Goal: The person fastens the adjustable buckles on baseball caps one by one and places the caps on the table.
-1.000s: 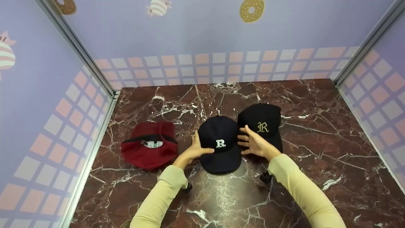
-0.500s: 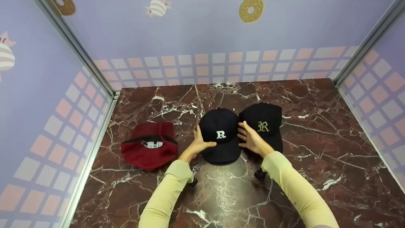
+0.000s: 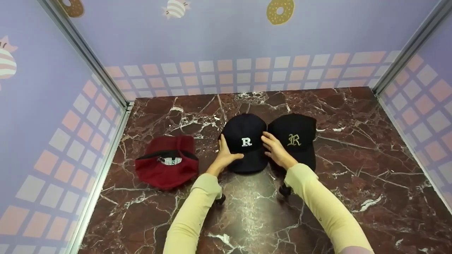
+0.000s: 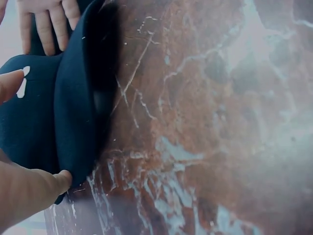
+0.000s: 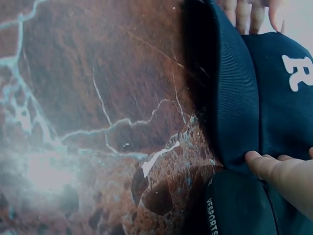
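Observation:
A dark navy baseball cap (image 3: 244, 124) with a white R lies upright on the marble-patterned tabletop, brim toward me. Against its left side rests my left hand (image 3: 223, 157), fingers straight along the crown and thumb stretched over the brim's edge. From the other side, my right hand (image 3: 277, 149) presses with extended fingers, as the left wrist view shows of its fingers (image 4: 58, 29). Both hands frame the cap. Right beside it sits a black cap (image 3: 305, 128) with a gold gothic R, partly covered by my right hand and sleeve.
A dark red cap (image 3: 173, 176) lies at the left, its back opening toward me. Purple patterned walls (image 3: 226, 38) close off the back and both sides of the tabletop (image 3: 353, 148). In the right wrist view, white lettering marks the neighbouring black cap's brim (image 5: 239, 200).
Both hands have slid the navy cap away from me, toward the back wall, until it stands roughly level with the black cap. My right hand has moved in slightly leftward. The red cap stays put.

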Demonstrator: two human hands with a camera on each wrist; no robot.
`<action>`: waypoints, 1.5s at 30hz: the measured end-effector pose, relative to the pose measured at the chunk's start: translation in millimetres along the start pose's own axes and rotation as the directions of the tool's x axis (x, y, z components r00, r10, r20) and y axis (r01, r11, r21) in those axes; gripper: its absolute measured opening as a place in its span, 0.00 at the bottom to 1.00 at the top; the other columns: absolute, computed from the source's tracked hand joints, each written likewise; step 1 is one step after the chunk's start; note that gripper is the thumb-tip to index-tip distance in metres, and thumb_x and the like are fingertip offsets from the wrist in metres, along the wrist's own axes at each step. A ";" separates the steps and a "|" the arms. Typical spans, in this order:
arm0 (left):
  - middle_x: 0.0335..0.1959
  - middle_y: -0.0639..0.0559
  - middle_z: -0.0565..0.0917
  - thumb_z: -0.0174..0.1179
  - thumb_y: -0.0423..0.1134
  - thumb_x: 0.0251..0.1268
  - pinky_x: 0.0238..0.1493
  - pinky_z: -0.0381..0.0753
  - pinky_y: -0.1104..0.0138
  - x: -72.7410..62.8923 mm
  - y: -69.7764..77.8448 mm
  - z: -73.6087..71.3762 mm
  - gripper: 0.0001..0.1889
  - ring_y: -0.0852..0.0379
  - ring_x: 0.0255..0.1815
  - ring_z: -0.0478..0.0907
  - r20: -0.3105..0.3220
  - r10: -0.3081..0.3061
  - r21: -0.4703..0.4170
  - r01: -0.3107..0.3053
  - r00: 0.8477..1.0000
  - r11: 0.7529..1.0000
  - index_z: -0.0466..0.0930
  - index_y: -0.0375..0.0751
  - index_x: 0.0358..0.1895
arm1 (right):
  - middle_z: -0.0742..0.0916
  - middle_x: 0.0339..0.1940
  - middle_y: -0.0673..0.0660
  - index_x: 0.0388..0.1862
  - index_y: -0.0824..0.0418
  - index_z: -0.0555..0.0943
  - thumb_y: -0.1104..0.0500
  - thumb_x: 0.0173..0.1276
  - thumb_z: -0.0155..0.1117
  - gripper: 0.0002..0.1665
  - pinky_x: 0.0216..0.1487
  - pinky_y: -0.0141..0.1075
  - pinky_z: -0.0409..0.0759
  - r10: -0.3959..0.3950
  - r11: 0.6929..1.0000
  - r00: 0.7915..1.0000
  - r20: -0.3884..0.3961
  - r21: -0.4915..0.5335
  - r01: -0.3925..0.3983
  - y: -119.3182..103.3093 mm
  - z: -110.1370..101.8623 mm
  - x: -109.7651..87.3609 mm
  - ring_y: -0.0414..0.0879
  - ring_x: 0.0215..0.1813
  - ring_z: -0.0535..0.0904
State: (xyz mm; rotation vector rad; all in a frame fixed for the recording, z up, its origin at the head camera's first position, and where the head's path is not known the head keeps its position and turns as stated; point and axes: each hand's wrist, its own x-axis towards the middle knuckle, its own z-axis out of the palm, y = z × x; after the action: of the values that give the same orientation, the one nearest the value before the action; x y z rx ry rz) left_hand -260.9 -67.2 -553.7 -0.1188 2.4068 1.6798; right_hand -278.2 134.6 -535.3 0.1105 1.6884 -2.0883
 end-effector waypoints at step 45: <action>0.70 0.36 0.34 0.69 0.41 0.39 0.65 0.51 0.49 17.4 30.0 -26.0 0.59 0.41 0.70 0.40 0.051 0.127 0.485 -0.136 0.991 0.864 0.31 0.45 0.69 | 0.61 0.67 0.65 0.66 0.67 0.56 0.58 0.61 0.53 0.35 0.67 0.47 0.52 -0.207 0.834 0.978 0.010 -0.521 0.182 10.3 -7.1 13.8 0.59 0.68 0.53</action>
State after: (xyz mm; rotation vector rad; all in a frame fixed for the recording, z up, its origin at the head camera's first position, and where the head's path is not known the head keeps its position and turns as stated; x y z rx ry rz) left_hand -286.5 -80.2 -521.2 0.1411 2.7927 1.0529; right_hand -288.0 135.8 -551.1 -0.1930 2.3164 -1.6851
